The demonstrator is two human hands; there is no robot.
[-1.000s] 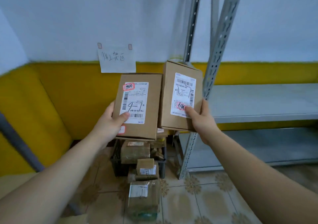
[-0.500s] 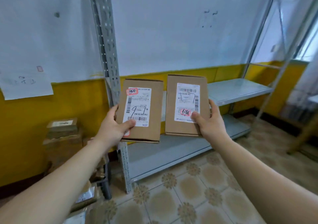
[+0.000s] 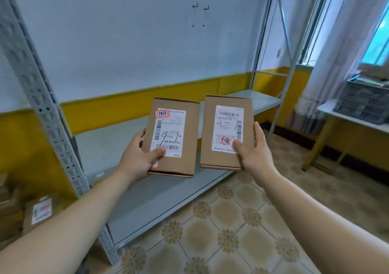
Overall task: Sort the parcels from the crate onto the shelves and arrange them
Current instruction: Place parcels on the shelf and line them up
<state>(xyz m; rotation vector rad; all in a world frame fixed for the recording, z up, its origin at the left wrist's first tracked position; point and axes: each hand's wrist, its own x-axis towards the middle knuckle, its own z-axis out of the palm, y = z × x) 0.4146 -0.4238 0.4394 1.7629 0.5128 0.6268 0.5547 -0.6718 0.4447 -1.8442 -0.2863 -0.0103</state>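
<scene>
L hand grips L box at its lower-left corner, thumb across the foot of the label, fingers behind. R hand grips R box at its lower-right corner, thumb on that label's foot, fingers round the side edge. Both boxes are in the air, near upright, label faces toward the head, side by side w/ a narrow gap, not touching. Just beyond the hands runs the grey shelf, bare where it shows; a lower shelf sits under the wrists; the post stands well off to the L of L hand. Step, I'd say: read both labels, then place. To do it well: shift thumbs if the codes need reading, since each covers a bit of print. Set one box at a time, as corner grips are light & a box could pivot; land its bottom edge on the shelf first, then release. Butt the 2nd against the 1st, labels out. More parcels lie on the floor far L, below L forearm.
</scene>
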